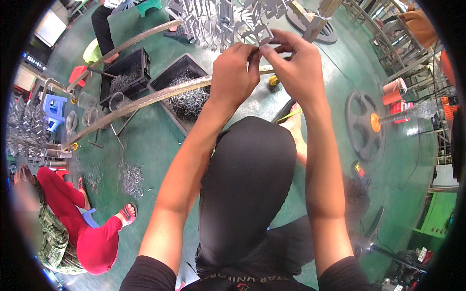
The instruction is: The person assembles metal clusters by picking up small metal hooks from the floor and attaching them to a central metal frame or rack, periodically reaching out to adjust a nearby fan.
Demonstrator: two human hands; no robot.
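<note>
At the top middle, a dense cluster of grey metal brackets [208, 22] hangs, and both my hands are raised to its lower right edge. My right hand [301, 65] pinches the lower end of one grey metal bracket [263, 37] between thumb and fingers. Close beside it, my left hand [232, 72] is closed, thumb against fingertips. Whatever lies in that left pinch is small, dark and mostly hidden by the fingers. The two hands' fingertips almost touch. Below them, a black crate [167, 107] holds a heap of small shiny metal hooks [191, 99].
A wooden pole [145, 101] runs left from behind my left wrist. Another black crate [104, 92] and clear tubs [118, 101] stand beyond. Loose metal pieces [132, 180] litter the green floor. A person in red trousers [97, 242] sits lower left. A dark wheel-shaped base [365, 126] stands right.
</note>
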